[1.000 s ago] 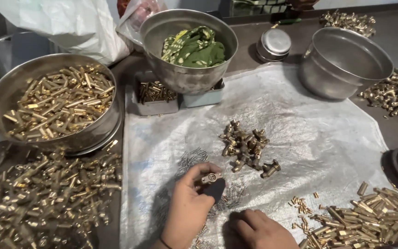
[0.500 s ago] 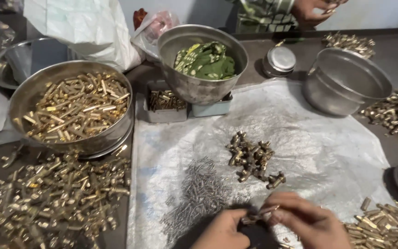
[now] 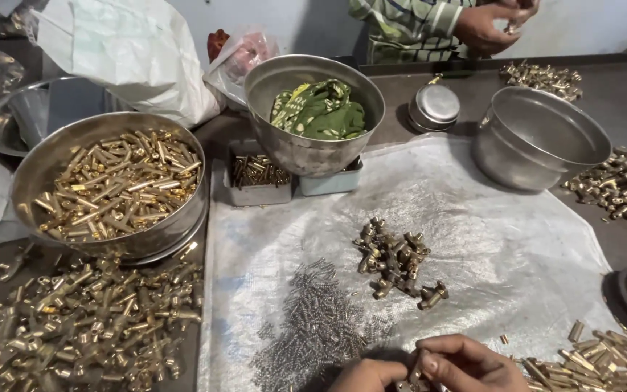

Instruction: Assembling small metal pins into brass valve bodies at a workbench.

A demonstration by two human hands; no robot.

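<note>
Pinching small brass fitting [image 3: 416,369] between left hand [image 3: 369,376] and right hand [image 3: 466,363], bottom edge, beside heap of springs [image 3: 313,327]. Likely rigid, light, slippery; gripping best across body.

My left hand [image 3: 366,376] and my right hand [image 3: 466,365] are bare: no gloves, no rings that I can see. Only fingers and knuckles show at the bottom edge. Nails are short. Wrists and sleeves are out of view.
</note>
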